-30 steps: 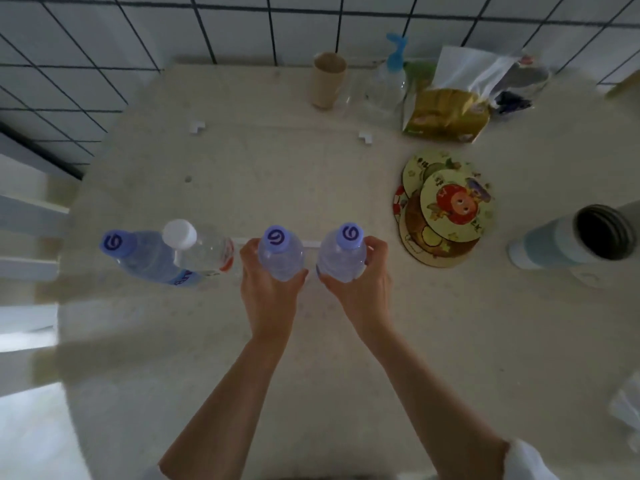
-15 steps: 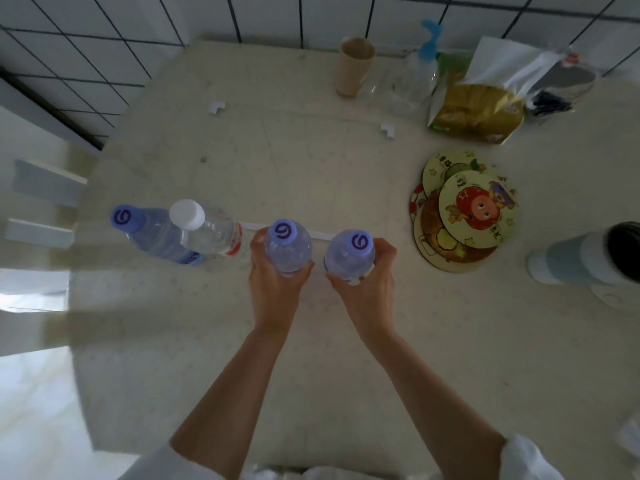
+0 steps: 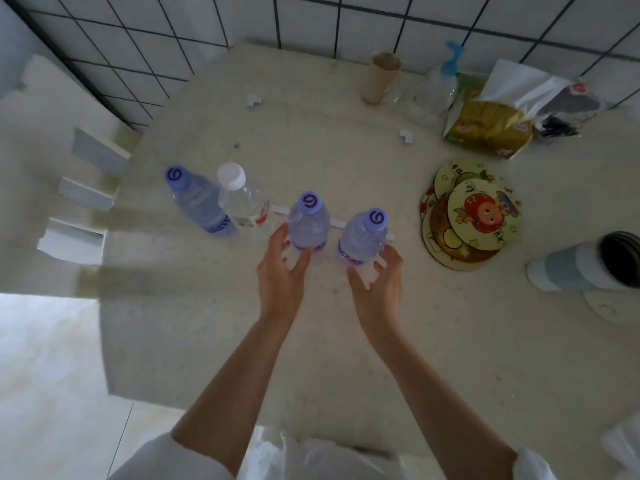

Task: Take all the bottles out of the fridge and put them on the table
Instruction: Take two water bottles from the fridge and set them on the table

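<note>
Several water bottles stand upright in a row on the round cream table [image 3: 346, 358]. A purple-capped bottle [image 3: 199, 204] and a white-capped bottle [image 3: 244, 199] stand at the left. Two more purple-capped bottles stand in the middle, one [image 3: 309, 223] in front of my left hand [image 3: 282, 275] and one [image 3: 363, 239] in front of my right hand [image 3: 379, 285]. Both hands are spread with straight fingers just behind the bottles' bases, fingertips near or barely touching them. The fridge is out of view.
At the back stand a paper cup [image 3: 381, 77], a pump dispenser [image 3: 440, 88], a gold snack bag [image 3: 488, 128] and a grey pouch [image 3: 564, 109]. Round cartoon coasters [image 3: 467, 220] lie to the right, then a pale blue tumbler [image 3: 585, 263]. A tiled wall rises behind the table.
Both hands have let go of the two middle bottles and drawn back toward me with fingers spread. The bottles now stand free on the table. The camera view has shifted.
</note>
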Motion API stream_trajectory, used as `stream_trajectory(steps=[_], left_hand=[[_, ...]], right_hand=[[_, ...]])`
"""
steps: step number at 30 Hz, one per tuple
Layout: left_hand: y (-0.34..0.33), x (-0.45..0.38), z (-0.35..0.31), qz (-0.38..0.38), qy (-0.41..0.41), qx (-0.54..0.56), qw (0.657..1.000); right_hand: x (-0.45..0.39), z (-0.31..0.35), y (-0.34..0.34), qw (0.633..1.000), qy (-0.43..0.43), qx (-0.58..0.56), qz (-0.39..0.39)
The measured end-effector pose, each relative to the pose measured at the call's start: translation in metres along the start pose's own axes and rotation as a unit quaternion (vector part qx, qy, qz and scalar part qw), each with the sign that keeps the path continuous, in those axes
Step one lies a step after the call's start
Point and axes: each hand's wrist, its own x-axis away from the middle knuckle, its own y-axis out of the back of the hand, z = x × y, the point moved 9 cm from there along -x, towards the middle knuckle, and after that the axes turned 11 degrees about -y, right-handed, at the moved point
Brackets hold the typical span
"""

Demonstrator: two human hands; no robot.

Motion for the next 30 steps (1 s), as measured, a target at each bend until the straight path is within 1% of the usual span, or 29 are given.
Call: stream_trajectory(steps=[2, 4, 7, 10, 13, 16, 19, 22, 24, 26, 30], left_hand=[[0.007, 0.008, -0.004, 0.006, 0.014, 0.032, 0.999], [0.017, 0.017, -0.011, 0.024, -0.003, 0.049, 0.999], [0.036, 0.036, -0.018, 0.049, -0.026, 0.038, 0.998], [0.081, 0.069, -0.014, 0.066, -0.054, -0.005, 0.996], [0.146, 0.113, -0.002, 0.056, -0.081, -0.049, 0.994], [0.213, 0.159, 0.020, 0.021, -0.045, -0.070, 0.996], [0.285, 0.214, 0.046, -0.036, 0.017, -0.074, 0.996], [0.350, 0.274, 0.066, -0.091, 0.053, -0.074, 0.992], [0.398, 0.320, 0.081, -0.138, 0.079, -0.076, 0.984], [0.420, 0.345, 0.090, -0.164, 0.097, -0.076, 0.979], [0.478, 0.410, 0.108, -0.272, 0.125, -0.074, 0.951]], right_hand=[[0.019, 0.002, -0.003, 1.000, 0.017, 0.016, 0.014], [0.043, 0.006, -0.010, 0.998, 0.049, 0.037, 0.035], [0.075, 0.011, -0.022, 0.991, 0.092, 0.071, 0.063], [0.116, 0.017, -0.043, 0.983, 0.135, 0.090, 0.090], [0.167, 0.019, -0.074, 0.968, 0.183, 0.131, 0.113], [0.223, 0.015, -0.112, 0.948, 0.214, 0.166, 0.165], [0.286, 0.004, -0.156, 0.929, 0.226, 0.186, 0.228], [0.355, -0.008, -0.200, 0.906, 0.240, 0.193, 0.292], [0.407, -0.015, -0.233, 0.882, 0.254, 0.206, 0.340], [0.432, -0.018, -0.248, 0.871, 0.255, 0.211, 0.362], [0.507, -0.025, -0.294, 0.816, 0.298, 0.234, 0.437]])
